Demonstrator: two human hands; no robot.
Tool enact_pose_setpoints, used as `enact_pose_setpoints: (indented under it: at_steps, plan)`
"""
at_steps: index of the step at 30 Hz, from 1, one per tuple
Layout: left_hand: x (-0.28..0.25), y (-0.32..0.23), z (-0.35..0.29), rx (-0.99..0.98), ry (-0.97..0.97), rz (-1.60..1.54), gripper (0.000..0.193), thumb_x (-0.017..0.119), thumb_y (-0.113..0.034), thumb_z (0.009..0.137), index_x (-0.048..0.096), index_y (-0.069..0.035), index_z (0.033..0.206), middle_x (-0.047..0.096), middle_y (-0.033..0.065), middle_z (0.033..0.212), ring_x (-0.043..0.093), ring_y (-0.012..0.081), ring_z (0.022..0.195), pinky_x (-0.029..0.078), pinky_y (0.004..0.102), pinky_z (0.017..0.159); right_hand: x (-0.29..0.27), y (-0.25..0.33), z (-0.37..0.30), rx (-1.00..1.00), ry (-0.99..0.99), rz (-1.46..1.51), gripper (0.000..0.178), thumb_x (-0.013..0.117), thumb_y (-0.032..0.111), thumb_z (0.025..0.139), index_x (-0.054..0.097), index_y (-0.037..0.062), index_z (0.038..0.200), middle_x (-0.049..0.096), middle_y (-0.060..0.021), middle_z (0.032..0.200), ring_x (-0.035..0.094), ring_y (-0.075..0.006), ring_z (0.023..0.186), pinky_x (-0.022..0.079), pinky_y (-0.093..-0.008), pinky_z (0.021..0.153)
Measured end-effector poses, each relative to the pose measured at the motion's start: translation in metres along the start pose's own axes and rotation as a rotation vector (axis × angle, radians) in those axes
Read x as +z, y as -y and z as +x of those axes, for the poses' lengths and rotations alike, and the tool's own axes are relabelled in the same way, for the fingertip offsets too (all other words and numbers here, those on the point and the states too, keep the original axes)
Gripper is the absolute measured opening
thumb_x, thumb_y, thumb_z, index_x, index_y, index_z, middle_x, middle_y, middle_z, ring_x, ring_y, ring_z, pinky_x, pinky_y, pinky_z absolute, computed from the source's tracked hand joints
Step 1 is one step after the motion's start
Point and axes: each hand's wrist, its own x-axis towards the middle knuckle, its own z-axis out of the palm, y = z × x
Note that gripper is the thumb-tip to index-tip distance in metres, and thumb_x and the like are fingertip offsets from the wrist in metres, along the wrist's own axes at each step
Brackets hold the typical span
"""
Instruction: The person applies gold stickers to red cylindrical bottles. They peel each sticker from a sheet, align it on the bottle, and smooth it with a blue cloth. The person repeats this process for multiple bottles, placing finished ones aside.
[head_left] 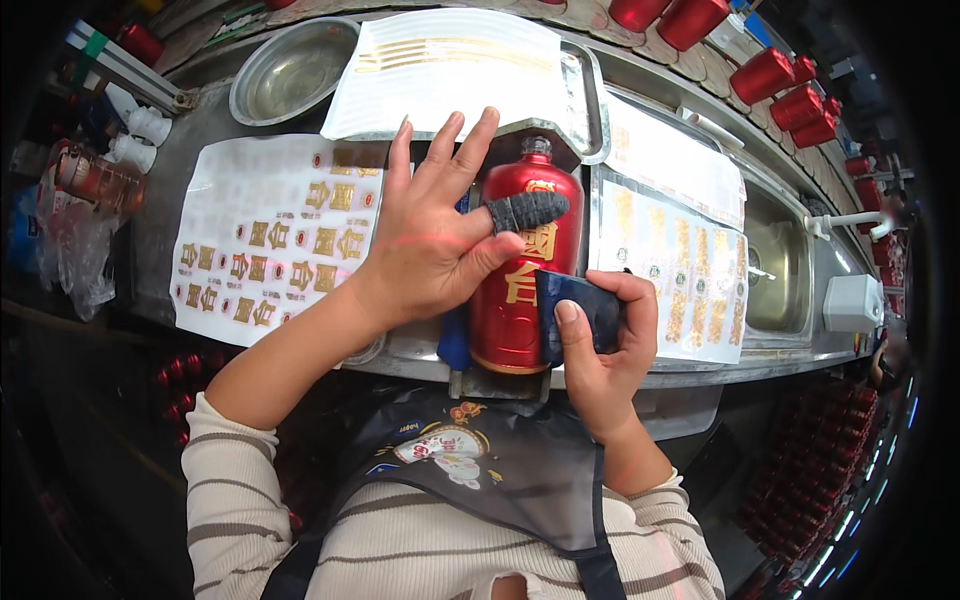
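Note:
A glossy red bottle [500, 310] with gold characters and a bare grey neck lies on a holder in front of me, its neck pointing away. My left hand [430, 230] is spread over its left side. The index finger, wrapped in a dark finger cover [530, 210], rests on or just above the upper gold lettering; the other fingers stretch out. In my right hand [615, 350], a dark blue flat scraper-like piece [590, 310] is pinched between thumb and fingers. Its left edge overlaps the bottle's lower right side, beside the lowest gold character.
A sheet of gold decals [215, 215] lies left, another [680, 270] right. A white sheet with gold strips [460, 75] covers a metal tray [590, 110] behind. A metal bowl [300, 75] stands far left; a sink [780, 270] is at right. Red bottles [762, 75] line the back.

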Motion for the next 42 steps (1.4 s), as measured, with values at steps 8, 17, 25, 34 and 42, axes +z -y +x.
enact_pose_setpoints:
  at_steps: [8, 17, 25, 34, 42]
  plan:
    - [0.019, 0.009, 0.016, -0.138, -0.049, -0.245, 0.057, 0.048, -0.048, 0.101, 0.064, 0.0, 0.075, 0.042, 0.0186, 0.152, 0.032, 0.0475, 0.142, 0.008, 0.0642, 0.114, 0.003, 0.002, 0.001, -0.043, -0.051, -0.045, 0.028, 0.07, 0.005, 0.088, 0.056, -0.0019, 0.111, 0.061, -0.0073, 0.094, 0.058, -0.0107, 0.083, 0.048, -0.0239, 0.074]
    - [0.011, -0.013, -0.013, -0.036, -0.031, -0.009, 0.049, 0.049, -0.048, 0.1, 0.074, -0.007, 0.093, 0.03, 0.0149, 0.161, 0.018, 0.0481, 0.147, -0.003, 0.0698, 0.111, -0.012, -0.006, 0.008, 0.105, -0.008, 0.29, 0.028, 0.071, 0.002, 0.088, 0.055, 0.0018, 0.111, 0.06, -0.0034, 0.099, 0.057, -0.0078, 0.085, 0.048, -0.0215, 0.077]
    - [0.012, -0.062, -0.064, -0.022, -0.03, -0.122, 0.036, 0.06, -0.041, 0.094, 0.075, -0.01, 0.089, 0.029, 0.017, 0.16, 0.021, 0.0529, 0.144, 0.005, 0.0746, 0.105, -0.006, 0.027, 0.08, -0.838, 0.07, -0.502, 0.03, 0.073, -0.011, 0.071, 0.071, 0.0069, 0.096, 0.064, -0.0077, 0.089, 0.063, -0.023, 0.079, 0.05, -0.0315, 0.072]
    - [0.002, -0.058, -0.089, -0.669, -0.37, -0.808, 0.034, 0.059, -0.022, 0.099, 0.066, 0.006, 0.118, 0.061, 0.0207, 0.129, 0.058, 0.0226, 0.119, 0.038, 0.0345, 0.105, -0.024, 0.032, 0.007, -0.837, 0.563, -0.485, 0.032, 0.075, -0.003, 0.061, 0.076, 0.0092, 0.09, 0.062, -0.0035, 0.081, 0.06, -0.0244, 0.074, 0.049, -0.0346, 0.064]
    - [0.033, -0.064, -0.033, -0.671, -0.344, -1.135, 0.045, 0.072, -0.017, 0.092, 0.053, 0.006, 0.126, 0.066, 0.0124, 0.113, 0.063, 0.0141, 0.103, 0.052, 0.0285, 0.09, -0.007, -0.012, 0.005, 0.013, -0.149, 0.1, 0.022, 0.074, 0.005, 0.086, 0.062, -0.0011, 0.104, 0.064, -0.0047, 0.094, 0.059, -0.0079, 0.082, 0.05, -0.0217, 0.073]
